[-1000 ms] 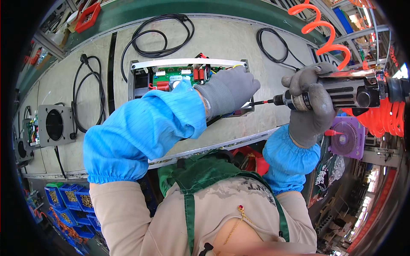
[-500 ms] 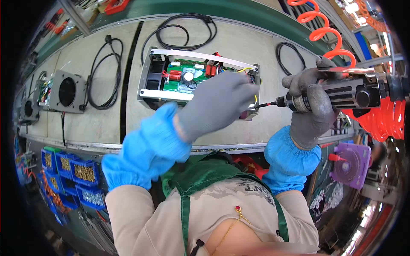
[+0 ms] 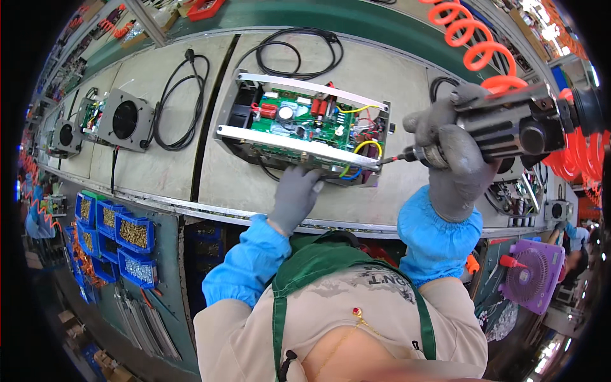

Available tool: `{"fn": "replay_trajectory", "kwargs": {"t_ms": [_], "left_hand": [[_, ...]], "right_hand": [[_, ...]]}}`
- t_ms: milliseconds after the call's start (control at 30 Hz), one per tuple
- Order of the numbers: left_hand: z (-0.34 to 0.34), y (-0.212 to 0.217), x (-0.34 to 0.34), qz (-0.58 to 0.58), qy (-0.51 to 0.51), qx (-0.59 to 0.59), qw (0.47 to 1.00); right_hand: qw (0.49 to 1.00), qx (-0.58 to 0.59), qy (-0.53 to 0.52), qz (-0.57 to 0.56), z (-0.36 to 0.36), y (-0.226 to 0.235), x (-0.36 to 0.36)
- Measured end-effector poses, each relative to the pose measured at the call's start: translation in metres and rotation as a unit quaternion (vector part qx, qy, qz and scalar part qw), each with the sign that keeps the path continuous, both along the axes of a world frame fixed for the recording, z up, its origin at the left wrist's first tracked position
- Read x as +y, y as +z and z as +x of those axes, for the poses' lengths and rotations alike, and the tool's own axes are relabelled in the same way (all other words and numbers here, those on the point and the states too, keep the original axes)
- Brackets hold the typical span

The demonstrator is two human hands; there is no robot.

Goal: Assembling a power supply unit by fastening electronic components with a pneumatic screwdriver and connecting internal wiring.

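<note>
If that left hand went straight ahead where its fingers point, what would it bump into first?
Most likely the near side of the open metal box; the left hand may even be touching it, as depth is unclear.

Metal box [image 3: 293, 145], open-topped, sits on the worktop [image 3: 382, 83]; green circuit board [image 3: 305, 129] exposed. Grey-black power screwdriver [image 3: 509, 127], roughly level, bit [image 3: 393, 157] at the box's near right corner.
</note>
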State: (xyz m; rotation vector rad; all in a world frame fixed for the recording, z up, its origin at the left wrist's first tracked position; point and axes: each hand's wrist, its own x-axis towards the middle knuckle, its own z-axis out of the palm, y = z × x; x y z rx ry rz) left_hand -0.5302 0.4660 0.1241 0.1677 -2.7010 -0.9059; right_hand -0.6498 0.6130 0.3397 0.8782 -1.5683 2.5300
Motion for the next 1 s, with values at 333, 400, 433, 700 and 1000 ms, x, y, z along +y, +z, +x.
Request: {"fn": "replay_trajectory", "kwargs": {"t_ms": [333, 400, 433, 700, 1000], "left_hand": [[0.045, -0.028, -0.074, 0.343, 0.071, 0.067, 0.934], [0.057, -0.044, -0.134, 0.093, 0.156, 0.112, 0.977], [0.063, -0.051, -0.155, 0.011, 0.201, 0.044, 0.979], [0.084, -0.087, -0.252, 0.02, 0.26, -0.192, 0.946], [0.07, -0.107, -0.275, 0.271, 0.175, -0.208, 0.923]], "right_hand": [[0.991, 0.085, -0.052, 0.087, 0.008, -0.009, 0.005], [0.988, 0.075, -0.111, 0.074, 0.012, -0.008, 0.002], [0.987, 0.077, -0.122, 0.074, 0.011, -0.01, -0.002], [0.993, 0.04, -0.112, -0.009, 0.015, -0.001, 0.011], [0.971, 0.082, -0.022, -0.224, 0.072, 0.017, 0.011]]}}
